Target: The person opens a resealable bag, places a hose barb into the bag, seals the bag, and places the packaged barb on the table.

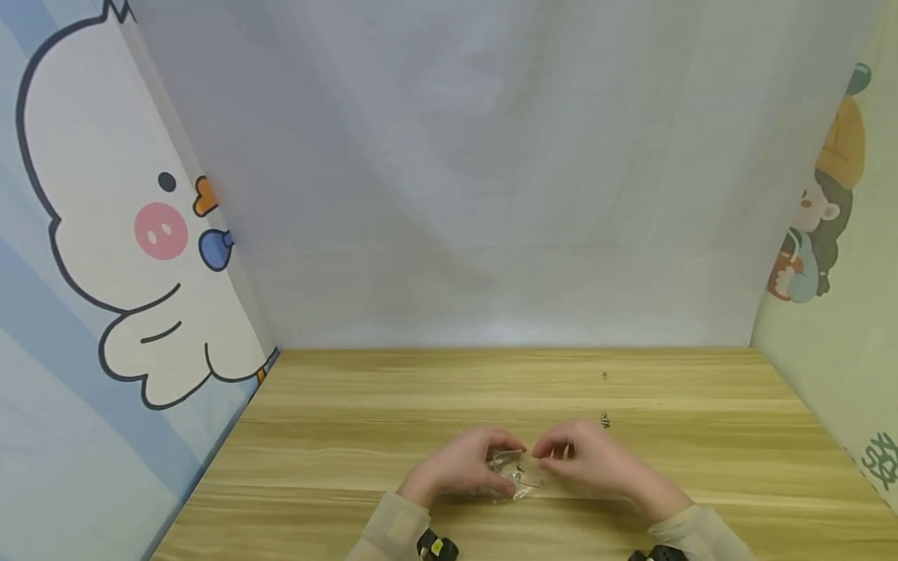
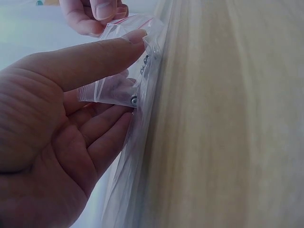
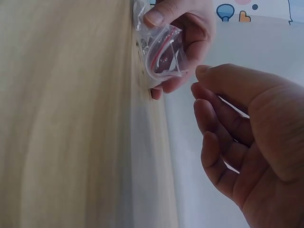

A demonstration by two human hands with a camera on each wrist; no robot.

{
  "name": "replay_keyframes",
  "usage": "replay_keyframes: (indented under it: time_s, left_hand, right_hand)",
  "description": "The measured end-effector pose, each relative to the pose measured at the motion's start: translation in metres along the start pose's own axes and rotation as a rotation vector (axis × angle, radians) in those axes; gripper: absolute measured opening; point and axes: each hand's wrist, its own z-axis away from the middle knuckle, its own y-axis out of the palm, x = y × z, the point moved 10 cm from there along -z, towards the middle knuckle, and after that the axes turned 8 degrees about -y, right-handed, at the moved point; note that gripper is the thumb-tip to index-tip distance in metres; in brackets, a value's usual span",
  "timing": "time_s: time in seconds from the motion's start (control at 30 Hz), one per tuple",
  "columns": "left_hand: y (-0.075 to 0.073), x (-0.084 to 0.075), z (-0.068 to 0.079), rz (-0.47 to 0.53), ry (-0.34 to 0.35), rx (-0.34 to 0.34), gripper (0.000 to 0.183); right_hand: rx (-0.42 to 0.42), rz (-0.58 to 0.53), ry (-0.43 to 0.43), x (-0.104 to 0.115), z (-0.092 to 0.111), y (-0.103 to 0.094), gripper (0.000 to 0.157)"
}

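My left hand [image 1: 463, 466] holds a small clear zip bag [image 3: 164, 54] low over the wooden table, the thumb on one side and fingers on the other. A red line runs along the bag's mouth, which gapes apart in the right wrist view. Inside lie a few small metal pieces, like screws or nuts [image 2: 134, 100]; their exact kind is hard to tell. Just to the right of the bag is my right hand [image 1: 592, 460], its fingers loosely bent and the thumb close to the index fingertip. Nothing shows between those fingertips.
On the wooden table [image 1: 351, 413], beyond my right hand, sits a little heap of metal pieces [image 1: 605, 421]. Farther back lies one single tiny piece [image 1: 605, 375]. A grey-white curtain [image 1: 491, 195] hangs behind the table, with printed panels on both sides.
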Motion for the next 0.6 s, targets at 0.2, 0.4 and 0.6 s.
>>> replay_keyframes:
  time_s: [0.2, 0.4, 0.6]
  left_hand:
    - [0.001, 0.001, -0.001, -0.01, 0.013, -0.004, 0.06]
    - [0.001, 0.0, -0.001, -0.013, 0.021, 0.0, 0.058]
    - [0.001, 0.0, -0.001, -0.01, 0.021, 0.002, 0.058]
  right_hand:
    - [-0.022, 0.014, -0.001, -0.007, 0.002, -0.009, 0.008]
    - [-0.018, 0.008, 0.046, -0.019, 0.006, -0.014, 0.006]
    - [-0.02, -0.012, 0.141, -0.036, 0.013, -0.021, 0.006]
